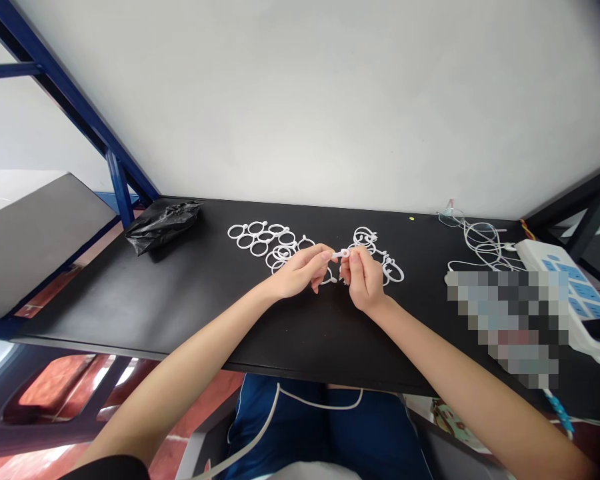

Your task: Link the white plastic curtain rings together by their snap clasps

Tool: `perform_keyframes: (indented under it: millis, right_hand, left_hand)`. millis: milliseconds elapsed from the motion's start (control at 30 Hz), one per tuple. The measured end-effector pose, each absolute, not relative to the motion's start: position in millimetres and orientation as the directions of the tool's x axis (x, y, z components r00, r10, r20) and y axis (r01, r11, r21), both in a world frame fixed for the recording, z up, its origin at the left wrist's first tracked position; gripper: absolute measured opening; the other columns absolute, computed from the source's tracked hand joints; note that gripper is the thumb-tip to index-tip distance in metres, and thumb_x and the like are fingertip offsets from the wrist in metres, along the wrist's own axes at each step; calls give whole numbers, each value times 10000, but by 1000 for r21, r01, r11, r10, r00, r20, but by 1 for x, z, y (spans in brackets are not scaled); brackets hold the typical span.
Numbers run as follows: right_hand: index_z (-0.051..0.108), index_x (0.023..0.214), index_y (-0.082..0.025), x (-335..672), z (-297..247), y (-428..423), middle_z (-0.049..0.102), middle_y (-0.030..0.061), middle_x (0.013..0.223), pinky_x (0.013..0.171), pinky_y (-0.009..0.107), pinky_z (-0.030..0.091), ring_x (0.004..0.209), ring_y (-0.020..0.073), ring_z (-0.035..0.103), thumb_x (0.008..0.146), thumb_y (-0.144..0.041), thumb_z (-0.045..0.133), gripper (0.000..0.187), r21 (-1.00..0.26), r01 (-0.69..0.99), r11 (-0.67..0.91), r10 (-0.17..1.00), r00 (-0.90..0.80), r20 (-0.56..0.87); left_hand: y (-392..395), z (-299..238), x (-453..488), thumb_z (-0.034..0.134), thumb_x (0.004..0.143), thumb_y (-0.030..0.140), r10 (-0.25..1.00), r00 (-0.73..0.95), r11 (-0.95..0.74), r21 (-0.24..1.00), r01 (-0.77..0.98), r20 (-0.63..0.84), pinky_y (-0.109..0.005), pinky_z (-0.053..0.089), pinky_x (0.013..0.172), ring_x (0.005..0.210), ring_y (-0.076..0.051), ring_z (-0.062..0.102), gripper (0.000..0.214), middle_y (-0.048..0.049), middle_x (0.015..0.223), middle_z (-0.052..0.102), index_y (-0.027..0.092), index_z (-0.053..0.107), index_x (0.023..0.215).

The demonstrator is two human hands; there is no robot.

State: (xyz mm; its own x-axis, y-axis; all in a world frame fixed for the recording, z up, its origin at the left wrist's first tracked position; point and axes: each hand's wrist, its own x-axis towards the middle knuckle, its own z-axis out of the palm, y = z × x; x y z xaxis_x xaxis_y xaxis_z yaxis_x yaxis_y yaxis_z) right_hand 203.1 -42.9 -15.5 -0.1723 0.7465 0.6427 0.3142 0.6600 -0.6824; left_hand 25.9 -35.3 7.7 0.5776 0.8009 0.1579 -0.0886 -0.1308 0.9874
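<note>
Above the black table, my left hand (304, 270) and my right hand (364, 275) meet, both closed in a pinch. Between their fingertips is a white plastic curtain ring (339, 254), seen nearly edge-on, with a small round eyelet at my right fingers. Most of it is hidden by the hands. Several white curtain rings (259, 248) with small knobs lie spread and partly overlapping to the left of my left hand. Beyond and beside my right hand is a tangled heap of similar white rings (394, 270), partly covered by the hand.
A crumpled black plastic bag (164, 227) lies at the table's back left. On the right are eyeglasses (451, 215), a tangled white cable (477, 243), a blurred-out object (510, 327) and a white power strip (565, 287). A pale wall (320, 107) stands behind the table (180, 300).
</note>
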Motion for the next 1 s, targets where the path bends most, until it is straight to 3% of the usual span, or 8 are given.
perform_keyframes:
  millis: [400, 500, 567, 633, 733, 833, 1000]
  right_hand:
    - [464, 810, -232, 205, -17, -41, 469, -46, 543, 484, 272, 390, 449, 115, 461, 1043, -339, 317, 295, -679, 341, 650, 748, -133, 650]
    - [516, 874, -225, 206, -15, -39, 496, -48, 564, 491, 263, 401, 449, 104, 465, 1037, -316, 342, 255, -660, 355, 661, 725, -79, 684]
    - [540, 930, -223, 209, -14, -36, 538, -38, 610, 496, 260, 421, 467, 104, 494, 1024, -318, 389, 201, -665, 359, 655, 716, -15, 698]
    - [548, 945, -223, 212, -13, -32, 583, -21, 663, 522, 266, 460, 511, 115, 547, 998, -321, 457, 144, -675, 373, 637, 714, 46, 699]
    - [563, 923, -223, 217, -13, -24, 635, 6, 747, 593, 291, 523, 614, 145, 629, 941, -302, 549, 82, -666, 448, 597, 707, 99, 700]
    - [577, 924, -225, 219, -14, -17, 666, 27, 822, 672, 322, 556, 736, 178, 670, 880, -243, 583, 48, -624, 536, 569, 711, 61, 700]
    - [573, 925, -221, 218, -20, -12, 704, 41, 893, 822, 406, 535, 775, 203, 673, 763, -122, 553, 191, -548, 636, 543, 765, -106, 636]
  left_hand:
    - [-40, 13, 26, 411, 971, 542, 804, 579, -212, 975, 60, 139, -224, 429, 546, 488, -90, 468, 416, 71, 534, 450, 148, 544, 989]
    - [-39, 14, 23, 394, 977, 553, 861, 482, -290, 934, 209, 160, -241, 431, 583, 549, -110, 499, 424, 45, 607, 494, 163, 555, 1016]
    - [-35, 12, 20, 463, 959, 535, 892, 378, -405, 807, 429, 247, -282, 459, 676, 669, -149, 554, 401, 5, 722, 566, 167, 560, 1088]
    - [-31, 8, 16, 539, 939, 483, 862, 346, -505, 577, 642, 371, -354, 465, 821, 842, -209, 583, 381, -52, 875, 627, 160, 560, 1140]
    - [-25, -1, 13, 540, 951, 414, 807, 390, -545, 305, 781, 442, -435, 422, 958, 1050, -276, 546, 346, -124, 1100, 625, 145, 563, 1166]
    - [-24, -10, 13, 508, 964, 394, 817, 392, -517, 237, 823, 423, -462, 404, 1007, 1161, -304, 507, 334, -145, 1235, 576, 146, 565, 1180]
    - [-27, -16, 16, 480, 962, 353, 843, 394, -482, 188, 856, 367, -502, 360, 1070, 1216, -330, 484, 336, -161, 1290, 558, 126, 572, 1193]
